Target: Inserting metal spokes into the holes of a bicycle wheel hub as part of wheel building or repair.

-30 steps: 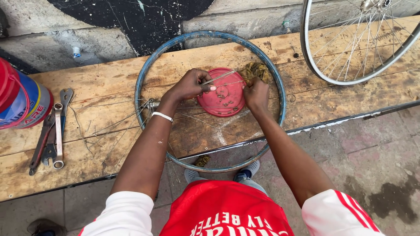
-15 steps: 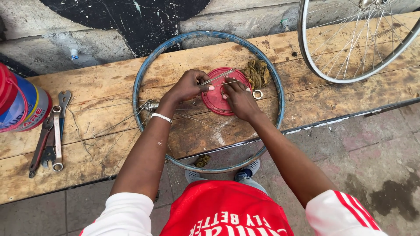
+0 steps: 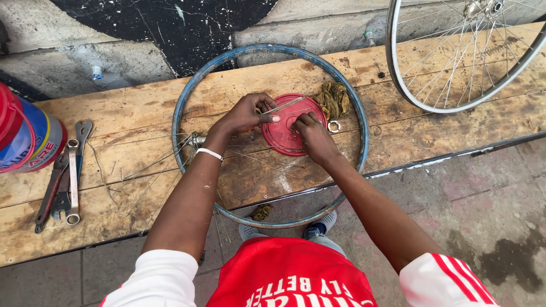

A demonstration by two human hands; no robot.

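1. Left hand [image 3: 245, 113] curled over the upper left edge of a red round lid [image 3: 291, 125], fingers bent and pinched on a thin metal spoke [image 3: 284, 104] slanting up to the right; a white band around that wrist.
2. Right hand [image 3: 311, 133] lying on the red lid, fingertips bunched down at its middle; too small to tell whether anything sits between them, so grip unclear.
3. Red lid flat on the wooden bench [image 3: 131, 122], inside the ring of a bare blue wheel rim [image 3: 183, 102], toward the rim's upper right.
4. Blue rim lying flat, its near arc hanging past the bench's front edge above the pavement.
5. Loose spokes [image 3: 165, 156] fanned over the planks at the rim's left side, a small metal hub part [image 3: 197, 139] among them.
6. Crumpled greasy rag [image 3: 334, 100] just beside the lid on the right, a small metal ring [image 3: 333, 126] right below it.
7. Second scrap of rag [image 3: 262, 212] inside the rim's near arc, at the bench's edge.
8. Wrenches [image 3: 63, 176] laid side by side well to the left, near a red and blue tin [image 3: 25, 136] at the frame's edge.
9. Spoked wheel [image 3: 455, 62] lying at the far right of the bench, apart from the blue rim.
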